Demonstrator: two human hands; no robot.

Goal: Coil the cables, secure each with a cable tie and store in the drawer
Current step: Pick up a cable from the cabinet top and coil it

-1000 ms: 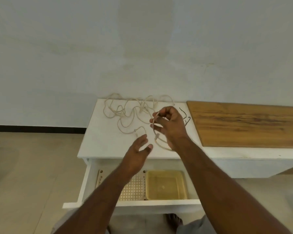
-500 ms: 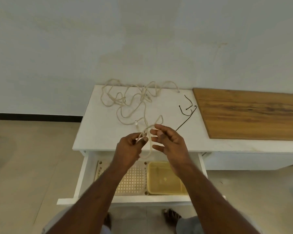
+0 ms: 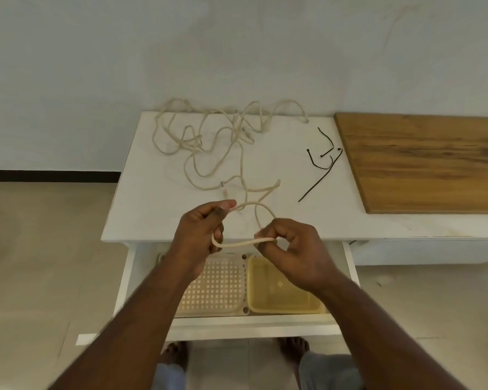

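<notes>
Cream cables [image 3: 209, 142] lie tangled across the back of the white cabinet top [image 3: 152, 209]. One cable end runs forward to my hands over the front edge. My left hand [image 3: 200, 235] grips the cable, with a loop arching from its thumb. My right hand [image 3: 290, 249] pinches the same cable, so a short stretch spans between both hands. Three black cable ties [image 3: 321, 164] lie on the top to the right, apart from the cables. Below my hands the white drawer [image 3: 124, 282] stands pulled out.
Inside the drawer sit a cream perforated basket [image 3: 217, 288] and a yellow plastic tub [image 3: 282, 294] side by side. A wooden board [image 3: 423, 161] covers the top at the right. A grey wall stands behind. My bare feet show on the tiled floor under the drawer.
My right hand drew the cable end from the tangle toward the front edge. My left hand took hold too, and both hands spread apart with a loop forming.
</notes>
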